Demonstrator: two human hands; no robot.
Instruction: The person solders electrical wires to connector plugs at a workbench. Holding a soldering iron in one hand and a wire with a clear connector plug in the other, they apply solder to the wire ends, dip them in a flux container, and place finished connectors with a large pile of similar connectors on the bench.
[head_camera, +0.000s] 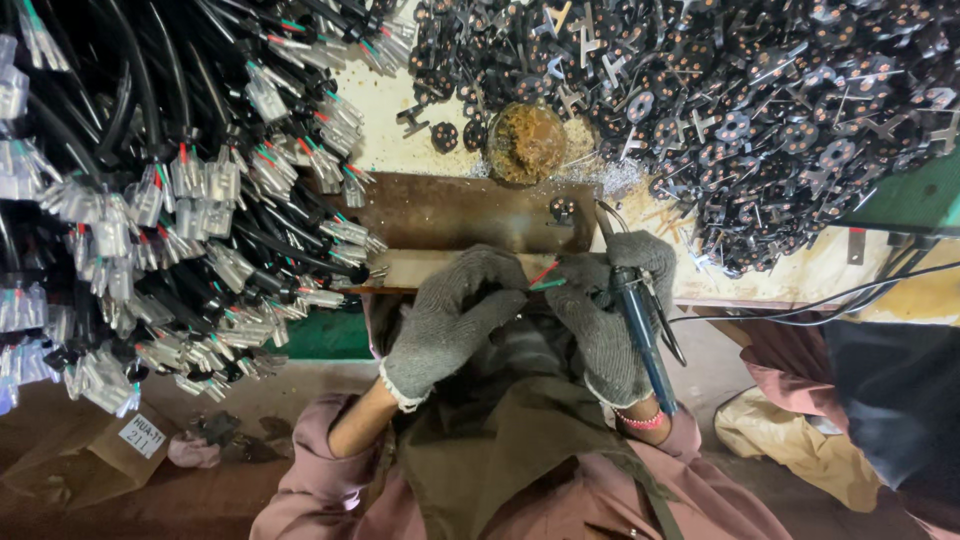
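Observation:
Both my hands wear grey knit gloves and meet in front of my chest. My left hand (450, 315) pinches a thin cable whose red and green wire ends (545, 277) stick out between the two hands. My right hand (610, 310) steadies those wire ends with its fingers and also grips a blue-handled soldering iron (640, 340), tip pointing up toward a small black round part (562, 210) on the brown metal plate (450, 212). The iron's cord runs off to the right.
A thick bundle of black cables with clear connectors (150, 200) hangs at the left. A heap of black round parts (760, 110) covers the bench top right. A round tin of brown flux (526, 142) sits behind the plate. A cardboard box (90, 455) lies lower left.

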